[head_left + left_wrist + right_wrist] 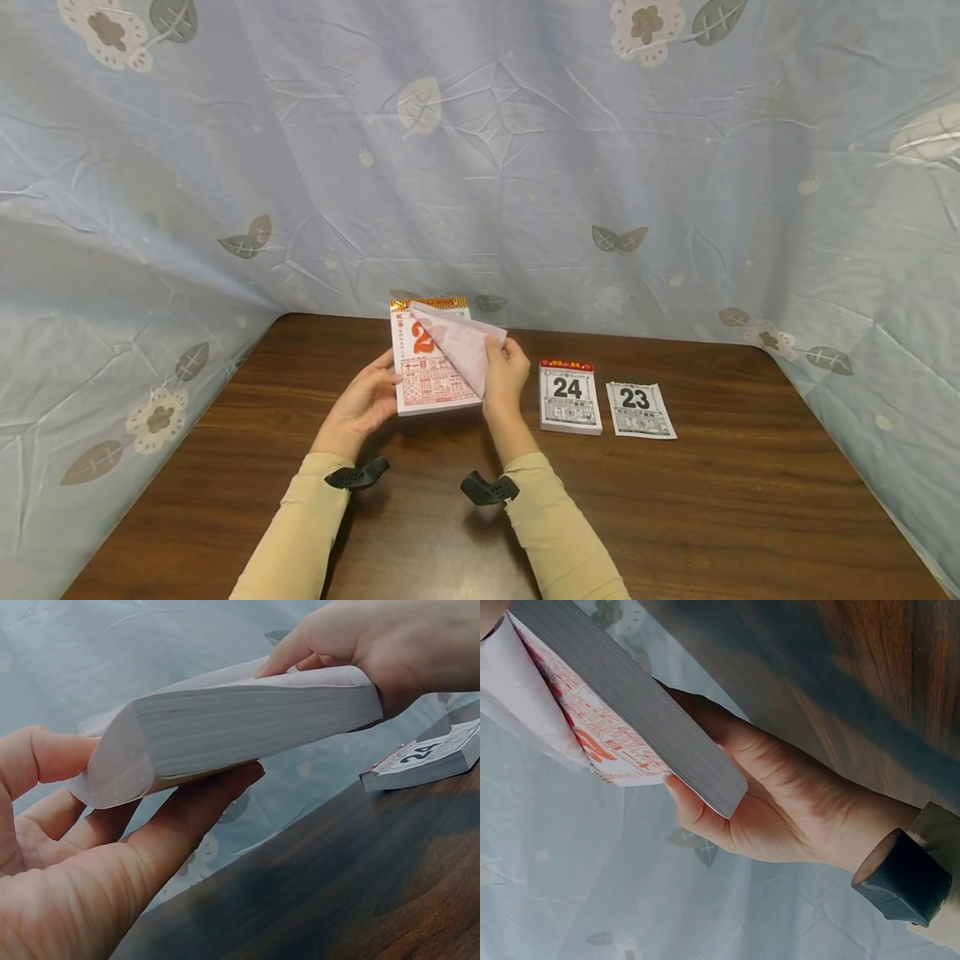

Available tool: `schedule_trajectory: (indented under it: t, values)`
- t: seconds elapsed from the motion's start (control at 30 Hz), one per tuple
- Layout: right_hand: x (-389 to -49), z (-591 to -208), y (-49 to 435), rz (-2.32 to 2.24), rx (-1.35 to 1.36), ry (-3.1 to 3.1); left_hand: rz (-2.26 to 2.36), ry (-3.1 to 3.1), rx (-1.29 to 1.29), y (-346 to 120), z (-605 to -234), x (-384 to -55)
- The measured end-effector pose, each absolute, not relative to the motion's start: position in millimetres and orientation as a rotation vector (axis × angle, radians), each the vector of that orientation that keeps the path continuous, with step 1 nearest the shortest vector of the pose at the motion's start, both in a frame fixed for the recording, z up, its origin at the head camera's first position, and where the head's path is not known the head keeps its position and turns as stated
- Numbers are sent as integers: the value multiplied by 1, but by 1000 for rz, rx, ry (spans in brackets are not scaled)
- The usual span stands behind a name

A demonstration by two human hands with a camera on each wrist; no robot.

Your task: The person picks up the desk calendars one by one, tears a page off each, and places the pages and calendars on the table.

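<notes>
Wooden table point(712, 508), pad point(568, 404) beside loose sheet point(641, 410), lifted page point(463, 348) partly covering calendar point(423, 386)

Curtained-off nook; can't tell rm type. Lt-blue cloth point(525, 200) w/ flowers & leaves hangs behind the table point(712, 517) and along its L & R sides. Table's top is dk-brown wood-grain.

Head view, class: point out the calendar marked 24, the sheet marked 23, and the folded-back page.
Calendar marked 24 point(570, 398): head view, middle of its front page.
Sheet marked 23 point(641, 409): head view, middle of its printed face.
Folded-back page point(462, 343): head view, middle of its pale underside.
</notes>
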State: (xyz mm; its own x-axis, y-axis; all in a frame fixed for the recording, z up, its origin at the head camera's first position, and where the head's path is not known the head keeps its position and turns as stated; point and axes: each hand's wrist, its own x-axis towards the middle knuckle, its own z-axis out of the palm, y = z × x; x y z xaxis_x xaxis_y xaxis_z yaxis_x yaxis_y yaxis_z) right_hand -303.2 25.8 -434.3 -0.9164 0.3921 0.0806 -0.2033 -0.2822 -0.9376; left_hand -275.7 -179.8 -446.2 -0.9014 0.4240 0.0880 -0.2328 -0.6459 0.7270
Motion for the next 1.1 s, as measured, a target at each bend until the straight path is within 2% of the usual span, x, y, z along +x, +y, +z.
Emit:
schedule_trajectory:
  t: [0.43,0.73,1.1]
  values:
    - [-300,-434,22,2181,-341,-1517,2543,1098,271,-178,-443,-276]
    - [-300,-435,23,2124,-224,-1630,2514,1164,214,-180,-444,-279]
    - [-302,-438,24,2099,-214,-1705,2476,1295,7,-178,-439,-280]
